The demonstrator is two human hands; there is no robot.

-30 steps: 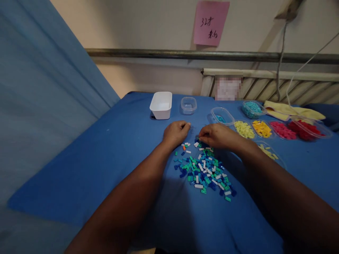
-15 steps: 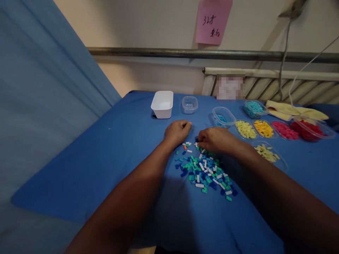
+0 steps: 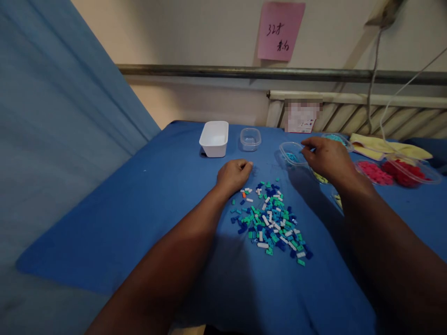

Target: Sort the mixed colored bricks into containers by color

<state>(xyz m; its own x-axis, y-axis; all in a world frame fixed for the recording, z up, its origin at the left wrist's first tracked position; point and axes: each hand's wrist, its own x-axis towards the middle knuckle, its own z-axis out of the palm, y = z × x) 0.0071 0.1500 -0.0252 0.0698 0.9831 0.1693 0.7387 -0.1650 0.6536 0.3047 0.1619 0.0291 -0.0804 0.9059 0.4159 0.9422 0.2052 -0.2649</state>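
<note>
A loose pile of small building bricks (image 3: 268, 223), in blue, green, teal and white with one orange piece, lies on the blue cloth in front of me. Resting at the pile's upper left edge, my left hand (image 3: 234, 177) is curled closed, its fingertips hidden. My right hand (image 3: 328, 158) hovers at the right rim of a clear tub with blue bricks (image 3: 292, 157). Its thumb and fingers are drawn together; anything between them is too small to make out. Its wrist and forearm partly cover a tub of pale yellow bricks (image 3: 320, 177).
A white plastic box (image 3: 214, 139) and a clear tub (image 3: 250, 139) stand toward the back. On the right are tubs of pink bricks (image 3: 375, 172), red bricks (image 3: 407, 172) and turquoise bricks (image 3: 335, 138), plus a yellow cloth (image 3: 391, 148). A blue curtain (image 3: 70, 116) hangs left.
My right hand has moved from the top of the brick pile, rightward and away from me, to the blue-brick tub. My left hand has stayed in place.
</note>
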